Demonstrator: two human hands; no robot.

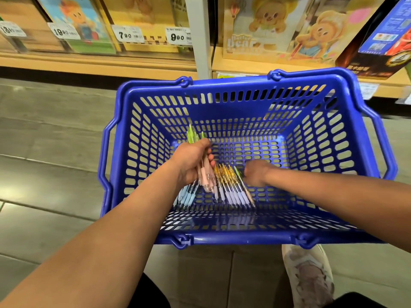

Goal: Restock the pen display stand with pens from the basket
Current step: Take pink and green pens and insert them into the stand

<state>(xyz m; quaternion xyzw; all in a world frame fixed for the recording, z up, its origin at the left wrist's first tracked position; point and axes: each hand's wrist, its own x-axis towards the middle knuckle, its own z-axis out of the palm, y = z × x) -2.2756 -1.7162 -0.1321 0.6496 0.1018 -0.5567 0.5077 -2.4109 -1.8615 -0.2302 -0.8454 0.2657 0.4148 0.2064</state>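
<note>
I am gathering pens out of the blue slotted plastic shopping basket [246, 101], which sits on the grey tiled floor [55, 134] in front of me. My left hand [192, 162] is clenched round a small bundle of pens with pink grips and green tops [205, 174], held upright-ish just above the basket's bottom. My right hand [255, 173] reaches down to the loose pens with yellow barrels and lilac grips [231, 187] lying on the basket floor; it touches them, but blur hides the fingers, so I cannot tell whether it has closed on any.

To do this well, I judge I should sweep the loose ones together with all tips pointing one way, then pass them into the left hand's bundle, so they slot into the stand without sorting.

A few pens with pale blue grips [186, 195] lie beneath my left hand. The rest of the basket looks bare. The pen display stand is nowhere in view; only wooden shelves of picture boxes with price tags [131, 35] stand beyond.
</note>
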